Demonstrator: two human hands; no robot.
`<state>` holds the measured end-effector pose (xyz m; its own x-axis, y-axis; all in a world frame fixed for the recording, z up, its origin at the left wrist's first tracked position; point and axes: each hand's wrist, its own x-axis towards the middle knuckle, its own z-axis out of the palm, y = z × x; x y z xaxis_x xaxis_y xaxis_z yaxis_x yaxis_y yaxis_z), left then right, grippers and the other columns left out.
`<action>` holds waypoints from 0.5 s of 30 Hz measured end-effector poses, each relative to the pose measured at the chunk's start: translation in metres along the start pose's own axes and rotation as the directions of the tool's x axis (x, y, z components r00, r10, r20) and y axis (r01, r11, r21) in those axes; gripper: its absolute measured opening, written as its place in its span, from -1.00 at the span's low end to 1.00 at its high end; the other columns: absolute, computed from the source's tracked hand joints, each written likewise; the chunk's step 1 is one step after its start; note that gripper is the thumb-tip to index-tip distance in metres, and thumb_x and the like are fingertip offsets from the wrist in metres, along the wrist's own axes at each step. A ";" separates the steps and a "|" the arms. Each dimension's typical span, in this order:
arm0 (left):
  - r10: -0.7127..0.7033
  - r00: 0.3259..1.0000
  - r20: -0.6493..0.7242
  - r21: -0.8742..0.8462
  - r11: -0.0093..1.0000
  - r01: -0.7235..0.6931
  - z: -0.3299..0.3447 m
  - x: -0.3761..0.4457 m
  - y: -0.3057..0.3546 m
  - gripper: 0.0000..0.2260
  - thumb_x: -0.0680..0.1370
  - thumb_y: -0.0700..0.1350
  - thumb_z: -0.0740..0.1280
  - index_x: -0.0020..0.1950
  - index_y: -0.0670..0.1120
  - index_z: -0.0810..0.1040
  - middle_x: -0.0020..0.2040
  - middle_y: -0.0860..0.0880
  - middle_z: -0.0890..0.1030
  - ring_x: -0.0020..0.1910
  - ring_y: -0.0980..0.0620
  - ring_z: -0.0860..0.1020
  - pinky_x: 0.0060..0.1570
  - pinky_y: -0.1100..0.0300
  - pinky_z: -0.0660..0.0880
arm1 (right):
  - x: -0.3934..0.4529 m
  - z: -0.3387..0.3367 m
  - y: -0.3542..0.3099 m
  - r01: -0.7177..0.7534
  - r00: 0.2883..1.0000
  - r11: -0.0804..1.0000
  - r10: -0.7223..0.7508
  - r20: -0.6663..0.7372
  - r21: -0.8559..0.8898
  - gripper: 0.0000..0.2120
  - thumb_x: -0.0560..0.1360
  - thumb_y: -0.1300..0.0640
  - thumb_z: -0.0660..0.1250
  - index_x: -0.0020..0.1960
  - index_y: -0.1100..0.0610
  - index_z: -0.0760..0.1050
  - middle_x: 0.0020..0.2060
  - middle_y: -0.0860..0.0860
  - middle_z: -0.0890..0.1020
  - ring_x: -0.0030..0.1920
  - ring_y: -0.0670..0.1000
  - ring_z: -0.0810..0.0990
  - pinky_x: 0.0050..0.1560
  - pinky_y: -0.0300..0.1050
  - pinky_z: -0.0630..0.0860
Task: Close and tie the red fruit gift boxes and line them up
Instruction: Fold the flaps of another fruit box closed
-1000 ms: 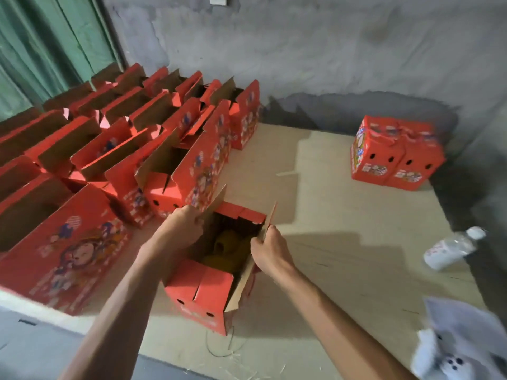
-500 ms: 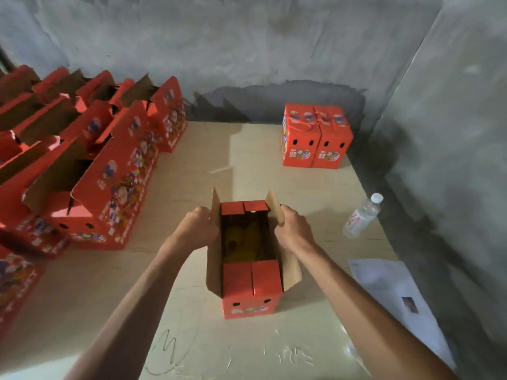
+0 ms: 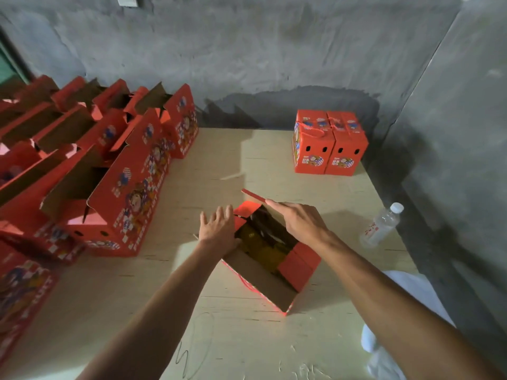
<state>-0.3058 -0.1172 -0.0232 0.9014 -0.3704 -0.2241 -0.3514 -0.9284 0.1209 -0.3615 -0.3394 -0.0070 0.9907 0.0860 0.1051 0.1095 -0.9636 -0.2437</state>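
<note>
While the open gift box sits at centre frame on the counter, its long axis runs from upper left to lower right, between the hands. Left hand lies flat, fingers straight, against the near-left flap; right hand presses flat on the far flap, gripping nothing. Both are equally near. Counted: one box in work, two closed boxes at upper right, at least eight open ones filling the left, one bottle

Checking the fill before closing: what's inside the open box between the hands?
Inside the open box, yellowish items show in shadow. Flaps and the right hand cover the rest; kind and count unclear.
</note>
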 end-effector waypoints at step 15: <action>-0.285 0.954 0.091 0.033 0.958 0.283 0.045 -0.044 0.039 -0.30 0.63 0.29 0.09 0.62 -0.01 -0.11 0.34 -0.31 0.34 0.28 -0.27 0.45 0.00 -0.05 0.51 | 0.000 0.057 -0.020 -0.038 0.921 0.991 -0.016 -0.388 -0.131 -0.49 0.52 0.38 0.32 0.42 0.05 0.53 0.28 -0.02 0.65 0.28 0.06 0.59 0.48 0.15 0.29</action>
<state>-0.3709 -0.1386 -0.0525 0.9373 -0.0915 -0.3362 -0.0898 -0.9957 0.0208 -0.3592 -0.3060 -0.0574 0.8799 -0.0034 0.4751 0.0606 -0.9910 -0.1192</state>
